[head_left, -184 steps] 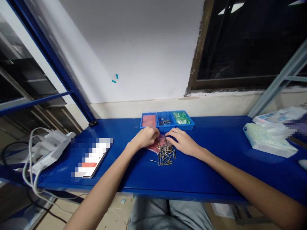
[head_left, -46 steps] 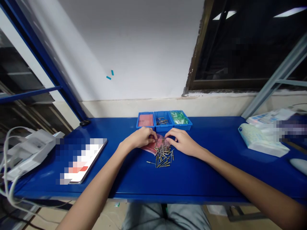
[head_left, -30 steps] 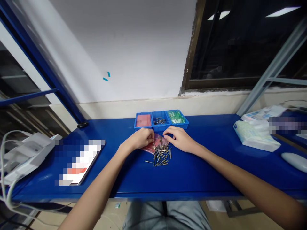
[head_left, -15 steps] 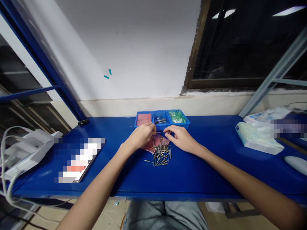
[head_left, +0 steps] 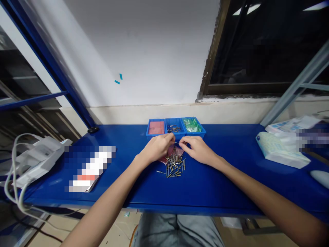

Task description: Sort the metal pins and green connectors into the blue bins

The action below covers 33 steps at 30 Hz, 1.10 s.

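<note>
Between my two hands, above the pile, a thin metal blind rivet stretches from one set of fingertips to the other. My left hand is closed, pinching one end of it. At the other end, the thumb and fingers of my right hand close on the tip. Just below lies a heap of blind rivets, partly on a pink plastic bag that my left hand partly covers. One loose rivet points out to the left of the heap.
Behind my hands stand three joined blue bins: pink bags at left, several rivets in the middle, green packets at right. A phone and a white power strip lie left; a tissue pack lies right.
My right fingertips have come closer to my left hand and now meet the rivet's free end. The whole view has shifted slightly, so the scene sits a little further right.
</note>
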### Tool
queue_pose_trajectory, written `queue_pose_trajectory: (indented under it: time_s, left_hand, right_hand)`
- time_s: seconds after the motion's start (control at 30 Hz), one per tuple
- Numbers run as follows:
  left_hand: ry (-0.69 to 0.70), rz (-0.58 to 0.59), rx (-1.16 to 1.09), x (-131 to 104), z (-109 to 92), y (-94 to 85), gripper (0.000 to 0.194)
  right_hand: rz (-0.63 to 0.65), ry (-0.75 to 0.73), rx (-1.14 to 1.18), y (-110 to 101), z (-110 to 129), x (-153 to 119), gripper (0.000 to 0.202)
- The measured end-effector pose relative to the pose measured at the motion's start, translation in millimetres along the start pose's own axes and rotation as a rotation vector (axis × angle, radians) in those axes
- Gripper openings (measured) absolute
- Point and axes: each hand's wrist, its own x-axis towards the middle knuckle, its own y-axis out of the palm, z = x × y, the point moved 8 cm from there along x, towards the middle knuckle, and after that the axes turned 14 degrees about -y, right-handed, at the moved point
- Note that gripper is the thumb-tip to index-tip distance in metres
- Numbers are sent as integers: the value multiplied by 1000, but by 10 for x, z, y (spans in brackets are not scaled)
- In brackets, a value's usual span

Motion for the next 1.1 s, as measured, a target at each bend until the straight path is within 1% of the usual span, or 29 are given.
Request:
queue_pose_trajectory:
  time_s: [0.13,0.27,0.33,0.43,0.5,0.57,0.7,0.77,0.83,0.9,1.0,1.1]
  left_hand:
    - [21,-54,-24,-19,-66,-47,20]
    - [27,-59,47,-31,-132,-27,19]
    - [26,-57,69,-31,-145,-19,20]
    - [23,-48,42,-24,-126,-11,21]
    - [15,-60,-13,-14,-96,-26,19]
    - [5,-86,-115,1,-67,-61,16]
    - [-69,-90,-412,44,-1,-89,12]
    - [-121,-83,-555,60,39,-79,18]
    - [-148,-94,-647,64,66,-78,27]
    - [-145,-108,-693,64,72,-93,31]
    - [-126,-134,-746,63,53,-153,29]
    - [-151,-114,-691,75,18,-179,23]
  right_hand:
    - [-40,48,41,-25,-33,-4,19]
    - [-66,40,63,-40,8,-7,18]
    - [-61,23,65,-47,40,-7,19]
    - [-18,-1,44,-35,54,-9,21]
    - [-1,-2,31,-22,31,-12,20]
    - [-1,6,32,-6,0,-14,19]
    - [-50,49,74,9,-39,-16,15]
    - [-63,70,105,27,-40,-20,15]
    - [-67,69,108,47,-27,-23,16]
    - [-80,58,80,54,-17,-27,16]
    - [-106,53,49,50,-22,-22,16]
    - [-147,72,67,14,-35,6,18]
